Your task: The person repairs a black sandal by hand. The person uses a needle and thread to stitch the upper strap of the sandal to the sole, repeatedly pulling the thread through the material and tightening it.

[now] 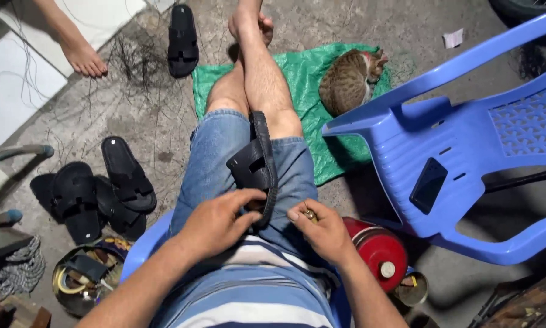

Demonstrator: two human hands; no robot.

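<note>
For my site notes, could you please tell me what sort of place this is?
Probably an informal footwear-repair spot on bare ground: a black rubber sandal lies on the lap, more black sandals sit on the rough concrete floor, beside a round metal tin of tools.

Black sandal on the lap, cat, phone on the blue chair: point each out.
black sandal point(257, 161), head view, on the strap across its upper.
cat point(347, 84), head view, on its curled back.
phone point(428, 185), head view, on the middle of its dark screen.

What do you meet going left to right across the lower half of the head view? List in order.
Round tin of tools → black sandals on the floor → left hand → right hand → red canister → blue plastic chair.
</note>
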